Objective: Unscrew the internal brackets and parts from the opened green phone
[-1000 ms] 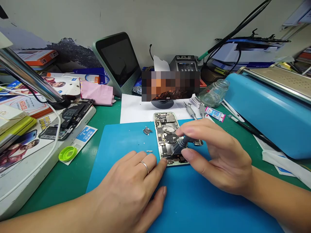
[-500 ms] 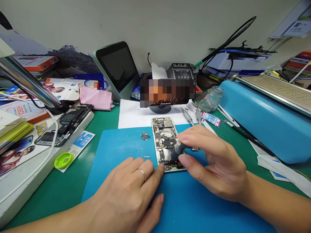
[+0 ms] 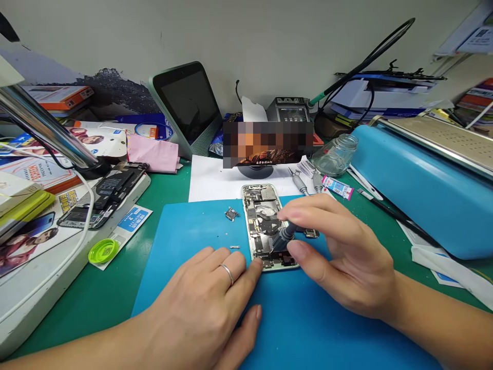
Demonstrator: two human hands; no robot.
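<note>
An opened phone (image 3: 265, 209) with its inner parts bare lies on a blue mat (image 3: 181, 226). My left hand (image 3: 215, 293), a ring on one finger, rests flat on the mat with its index fingertip at the phone's lower left corner. Between the thumb and fingers of my right hand (image 3: 342, 252) is a grey screwdriver (image 3: 283, 237), tilted over the lower half of the phone; its tip is hard to make out. Left of the phone lie a small camera module (image 3: 231, 214) and a tiny metal bracket (image 3: 234, 247). Another small part (image 3: 311, 233) is partly hidden behind my right hand.
More grey-handled screwdrivers (image 3: 298, 181) lie on white paper (image 3: 208, 177) behind the phone. A glass jar (image 3: 337, 154) and a large blue case (image 3: 408, 190) stand right. At left are a second opened phone (image 3: 108, 198), a green cap (image 3: 103, 251) and a lamp post (image 3: 50, 133).
The camera view has shifted slightly. The screwdriver has turned a little in my right hand's fingers, still over the lower part of the phone. My left hand stays in place.
</note>
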